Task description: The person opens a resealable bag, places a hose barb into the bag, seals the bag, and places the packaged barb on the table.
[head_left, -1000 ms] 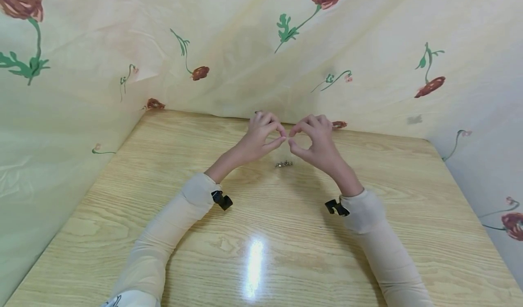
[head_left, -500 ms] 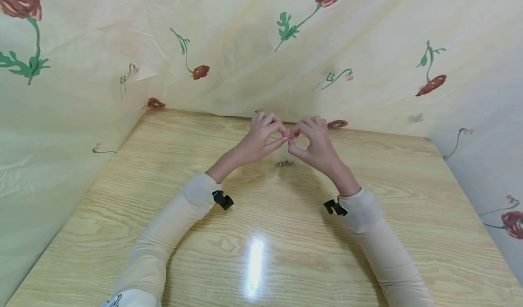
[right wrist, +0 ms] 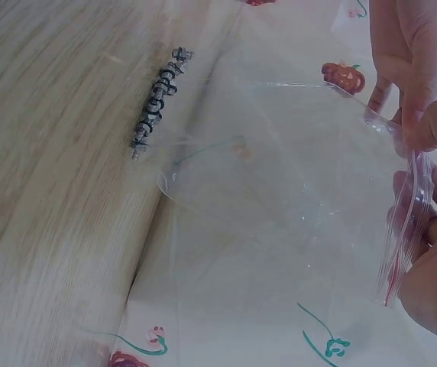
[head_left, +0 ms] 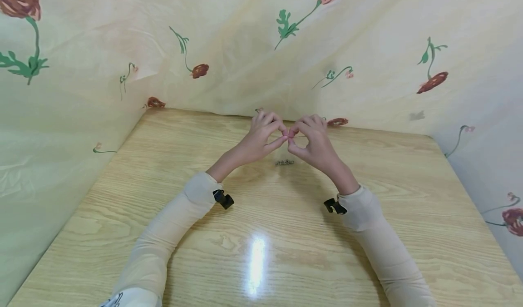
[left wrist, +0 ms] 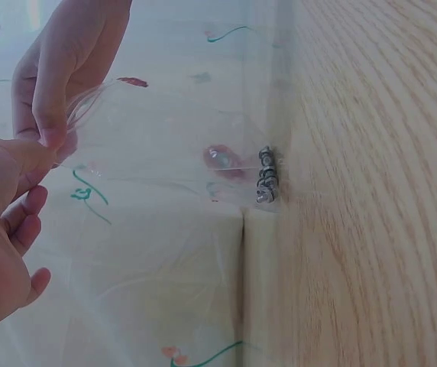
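A clear zip bag point(right wrist: 280, 176) with a red line along its zip hangs from both hands over the table. My left hand point(head_left: 261, 139) pinches the bag's top edge between thumb and index finger. Right beside it, my right hand point(head_left: 316, 143) pinches the same zip edge, the two sets of fingertips meeting in the head view. Along the bottom of the bag lies a row of small metal pieces point(right wrist: 155, 103) with dark rings, like screws with washers. In the left wrist view these metal pieces point(left wrist: 267, 174) show at the bag's far end from the fingers.
The wood-grain table point(head_left: 220, 243) stretches beneath both arms, with a bright light reflection near its front. A flower-printed cream sheet point(head_left: 237, 57) rises behind the table and along its sides. Black straps point(head_left: 222, 199) stick out at the cuffs.
My right hand has come slightly left, so its fingertips now meet those of my left hand. A thin red line shows across the loop of the right fingers. The left hand stays nearly still.
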A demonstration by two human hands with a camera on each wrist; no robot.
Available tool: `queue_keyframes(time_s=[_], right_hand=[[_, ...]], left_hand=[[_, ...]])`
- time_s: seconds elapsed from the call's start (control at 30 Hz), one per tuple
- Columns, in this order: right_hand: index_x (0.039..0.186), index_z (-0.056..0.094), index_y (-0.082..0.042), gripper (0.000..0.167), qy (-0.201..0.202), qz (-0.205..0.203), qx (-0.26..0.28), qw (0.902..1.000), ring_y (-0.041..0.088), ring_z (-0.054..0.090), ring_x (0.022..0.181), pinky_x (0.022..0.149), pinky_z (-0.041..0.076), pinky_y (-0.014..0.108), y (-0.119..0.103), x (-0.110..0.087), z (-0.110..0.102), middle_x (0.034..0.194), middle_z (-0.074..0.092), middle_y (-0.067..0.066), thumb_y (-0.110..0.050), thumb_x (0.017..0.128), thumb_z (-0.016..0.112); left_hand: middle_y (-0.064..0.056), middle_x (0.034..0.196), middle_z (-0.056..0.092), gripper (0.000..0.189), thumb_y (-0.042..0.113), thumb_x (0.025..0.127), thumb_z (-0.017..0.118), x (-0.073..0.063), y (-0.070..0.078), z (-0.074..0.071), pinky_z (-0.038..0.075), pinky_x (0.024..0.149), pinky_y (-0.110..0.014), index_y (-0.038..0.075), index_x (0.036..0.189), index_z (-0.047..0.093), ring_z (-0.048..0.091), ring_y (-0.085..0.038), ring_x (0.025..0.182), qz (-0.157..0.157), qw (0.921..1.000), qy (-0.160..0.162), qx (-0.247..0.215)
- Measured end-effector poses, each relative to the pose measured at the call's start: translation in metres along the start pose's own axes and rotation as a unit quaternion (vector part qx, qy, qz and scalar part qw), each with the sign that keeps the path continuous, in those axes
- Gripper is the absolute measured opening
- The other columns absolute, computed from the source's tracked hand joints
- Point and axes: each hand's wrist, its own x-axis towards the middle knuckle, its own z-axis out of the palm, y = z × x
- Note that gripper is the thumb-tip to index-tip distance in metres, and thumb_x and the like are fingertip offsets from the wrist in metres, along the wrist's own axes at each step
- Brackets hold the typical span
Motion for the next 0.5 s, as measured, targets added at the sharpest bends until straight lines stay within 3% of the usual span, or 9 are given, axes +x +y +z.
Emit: queue_keyframes(time_s=[0.5], right_hand=[[0.083,0.063,-0.005,0.012,-0.008,0.018,-0.022,0.9996,0.035,0.046,0.094,0.094,0.025,0.057,-0.0045,0.0010,0.0021,0.094,0.065,0.015,0.005,0.079,0.069]], left_hand=[[-0.009,0.110,0.056,0.008,0.016,0.100,0.064,0.0002,0.0004,0.0016,0.029,0.093,-0.049,0.008,0.098,0.064,0.041,-0.031,0.105,0.003,0.9996,0.003,0.026]])
